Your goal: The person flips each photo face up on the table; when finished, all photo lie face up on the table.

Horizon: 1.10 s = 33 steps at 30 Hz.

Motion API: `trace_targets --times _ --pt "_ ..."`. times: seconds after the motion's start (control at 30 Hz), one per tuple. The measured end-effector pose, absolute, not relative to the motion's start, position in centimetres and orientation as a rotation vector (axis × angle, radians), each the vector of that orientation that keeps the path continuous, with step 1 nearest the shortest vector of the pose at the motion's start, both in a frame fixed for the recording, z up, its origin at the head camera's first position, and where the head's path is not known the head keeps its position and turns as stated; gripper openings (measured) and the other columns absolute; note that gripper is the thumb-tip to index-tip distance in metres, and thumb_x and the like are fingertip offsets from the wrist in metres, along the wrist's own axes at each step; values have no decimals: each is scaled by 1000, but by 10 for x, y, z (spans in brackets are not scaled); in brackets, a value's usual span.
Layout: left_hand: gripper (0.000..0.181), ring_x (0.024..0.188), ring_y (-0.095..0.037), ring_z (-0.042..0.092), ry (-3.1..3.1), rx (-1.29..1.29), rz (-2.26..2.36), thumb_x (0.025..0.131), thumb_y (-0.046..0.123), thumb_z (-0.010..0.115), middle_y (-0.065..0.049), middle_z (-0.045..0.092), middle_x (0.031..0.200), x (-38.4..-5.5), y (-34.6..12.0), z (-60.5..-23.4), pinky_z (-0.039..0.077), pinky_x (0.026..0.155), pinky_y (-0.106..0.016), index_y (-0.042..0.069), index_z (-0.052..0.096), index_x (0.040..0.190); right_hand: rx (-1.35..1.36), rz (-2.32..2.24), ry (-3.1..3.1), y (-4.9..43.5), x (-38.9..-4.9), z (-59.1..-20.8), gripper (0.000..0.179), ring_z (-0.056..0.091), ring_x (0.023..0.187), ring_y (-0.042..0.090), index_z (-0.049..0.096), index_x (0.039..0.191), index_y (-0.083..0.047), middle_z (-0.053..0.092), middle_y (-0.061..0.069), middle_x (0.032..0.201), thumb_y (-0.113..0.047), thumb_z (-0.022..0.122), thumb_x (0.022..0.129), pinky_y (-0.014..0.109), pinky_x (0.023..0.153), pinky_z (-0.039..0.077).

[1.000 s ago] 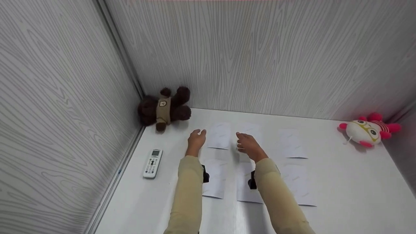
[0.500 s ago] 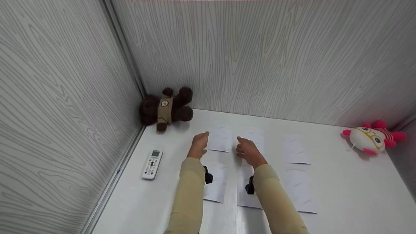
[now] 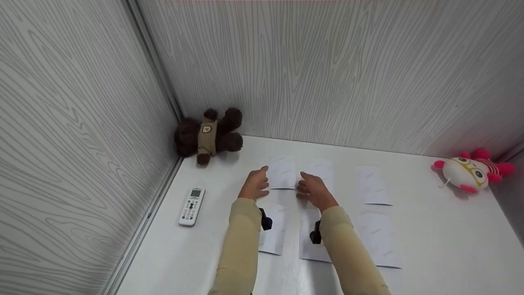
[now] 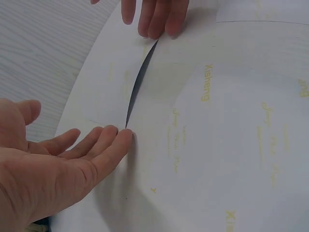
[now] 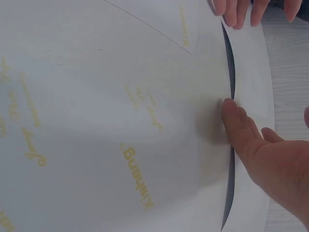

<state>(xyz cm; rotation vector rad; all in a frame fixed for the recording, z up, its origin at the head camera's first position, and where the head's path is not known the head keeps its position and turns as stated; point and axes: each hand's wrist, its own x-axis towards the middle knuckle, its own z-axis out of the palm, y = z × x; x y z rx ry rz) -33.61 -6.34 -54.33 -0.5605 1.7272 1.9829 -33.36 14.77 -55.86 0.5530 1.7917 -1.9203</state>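
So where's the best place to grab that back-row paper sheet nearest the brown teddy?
Probably the middle of its near edge, coming in low from the near side and pinching above and below. There the sheet bows upward, leaving a dark gap underneath, while the gap narrows towards both ends. The rest seems to lie nearly flat on the table, offering less to catch.

Yellow-lettered white sheets (image 3: 283, 173), beige sleeves (image 3: 240, 246), dark-brown bear (image 3: 208, 138), striped pink-and-white toy (image 3: 466, 173), pale wall (image 3: 307, 73) with grey grain.

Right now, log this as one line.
left hand: left of back-left sheet; right hand: right of it; remote: farther left
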Motion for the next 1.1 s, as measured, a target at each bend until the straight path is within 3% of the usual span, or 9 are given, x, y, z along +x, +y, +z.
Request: trace_targets --times 0.17,0.37,0.57,0.67,0.77,0.83,0.9,1.0,1.1 --pt "72 144 -36 42 1731 -598 1963 105 40 48 -25 42 154 -337 -62 -547 43 116 -45 3 19 160 600 -1924 1775 148 -335 -559 66 53 128 30 20 161 -5 40 22 155 -35 47 108 40 108 51" --pt "66 131 -31 50 1844 -661 1898 104 37 50 -19 53 139 -338 -56 -547 45 113 -45 1 30 155 610 -1898 1818 147 -335 -561 56 60 105 23 36 151 -2 56 16 127 -35 47 108 36 99 54" --pt "59 134 -41 50 2006 -604 1890 103 32 46 -28 49 142 -335 -52 -540 44 113 -53 -6 39 148 597 -1897 1999 147 -337 -566 51 55 93 18 42 148 0 53 7 103 -28 45 106 35 95 53" --pt "65 143 -43 41 1872 -588 1963 104 31 46 -29 40 153 -332 -53 -537 38 118 -54 -5 28 154 628 -1921 1966 148 -337 -564 54 55 104 21 38 152 0 55 11 115 -27 46 106 37 101 52" --pt "68 145 -40 40 1782 -594 1986 105 32 47 -28 39 154 -332 -54 -535 39 119 -51 -3 22 158 617 -1925 1900 148 -337 -561 59 52 125 27 30 157 -1 49 19 143 -29 45 107 40 108 49" --pt "68 134 -34 51 1762 -607 1989 105 33 47 -25 48 143 -332 -54 -535 44 114 -45 -1 22 158 615 -1947 1848 147 -337 -558 61 49 133 30 27 158 -3 42 22 155 -29 46 107 41 110 49" --pt "64 103 -23 58 1743 -631 2003 104 32 49 -15 57 113 -334 -53 -536 50 98 -34 1 26 155 622 -1968 1801 147 -336 -557 61 49 134 32 26 159 -3 38 23 158 -29 46 107 42 110 49" --pt "50 67 -13 41 1781 -648 1982 104 30 50 -1 44 76 -336 -51 -541 42 66 -26 2 35 142 655 -1991 1748 146 -335 -556 60 52 128 32 27 159 -4 39 23 156 -28 47 107 42 108 51" --pt "31 53 -8 33 1898 -644 1917 104 27 50 6 35 57 -337 -49 -546 33 53 -23 1 46 119 660 -1989 1735 146 -334 -556 59 56 121 31 29 157 -2 41 23 154 -28 47 107 43 108 51"
